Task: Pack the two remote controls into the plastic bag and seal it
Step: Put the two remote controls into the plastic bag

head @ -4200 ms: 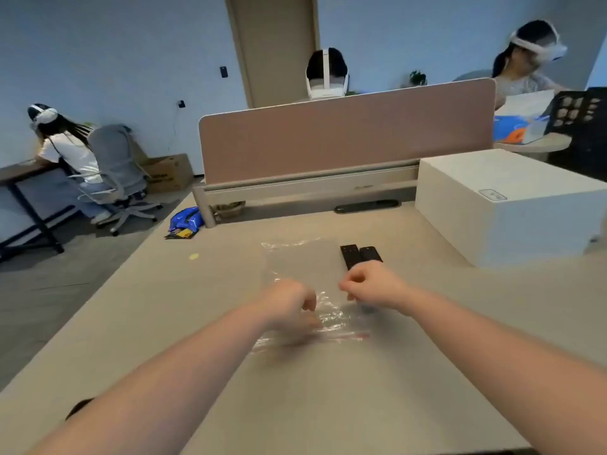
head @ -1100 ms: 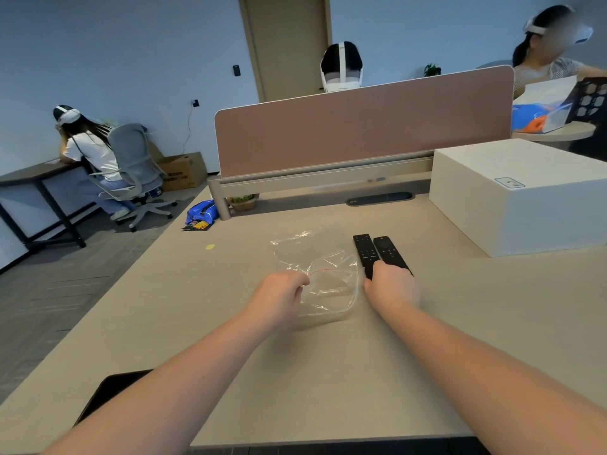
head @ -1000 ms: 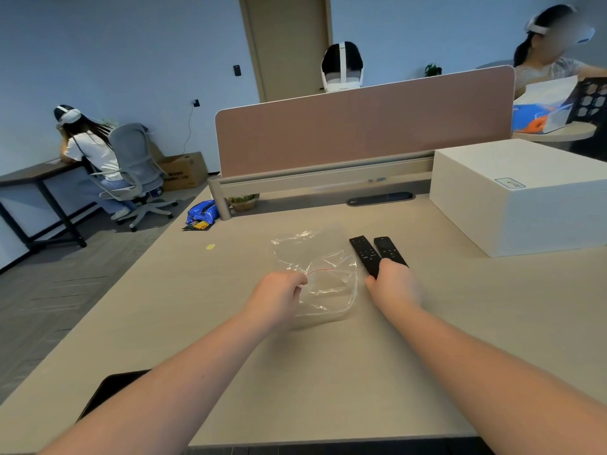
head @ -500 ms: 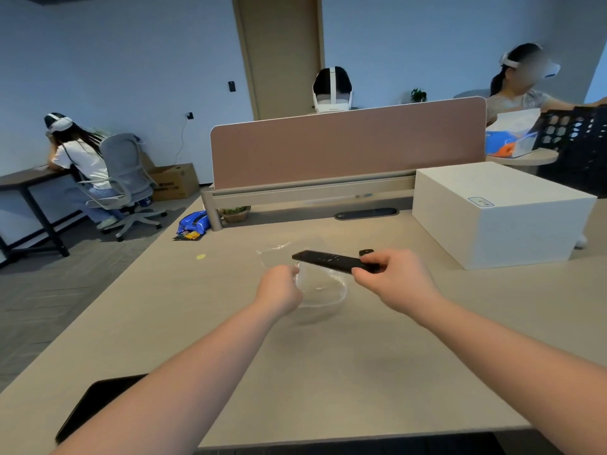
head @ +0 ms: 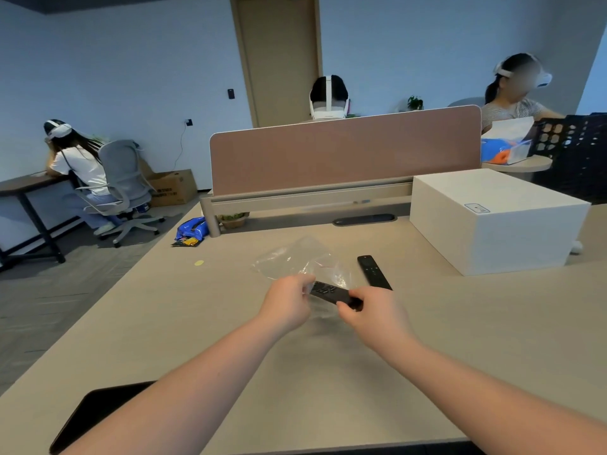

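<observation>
**First remote going into a thin clear bag on a desk**

Seen from a head-worn camera, two bare forearms reach forward over a pale desk (head: 492, 339). The left hand (head: 286, 303) is closed in a pinch on the near edge of a clear plastic bag (head: 292, 257), holding its mouth up. The right hand (head: 374, 311) is closed around the near end of a black remote (head: 328, 292), fingers curled under it, its far end pointing toward ten o'clock at the bag's mouth. How far it has gone in cannot be told through the crumpled film.

The second remote (head: 373, 272) lies flat on the desk at about one o'clock from the hands, just beside the bag and apart from it. A white box (head: 492, 221) stands further off at two o'clock.

The bag looks very light, limp and slippery; it will likely collapse unless its mouth is held open by the top edge. The remotes look stiff, slim and light, and are best held at one end so the other slides in lengthwise. Sealing will probably need both hands pressing along the mouth.
</observation>
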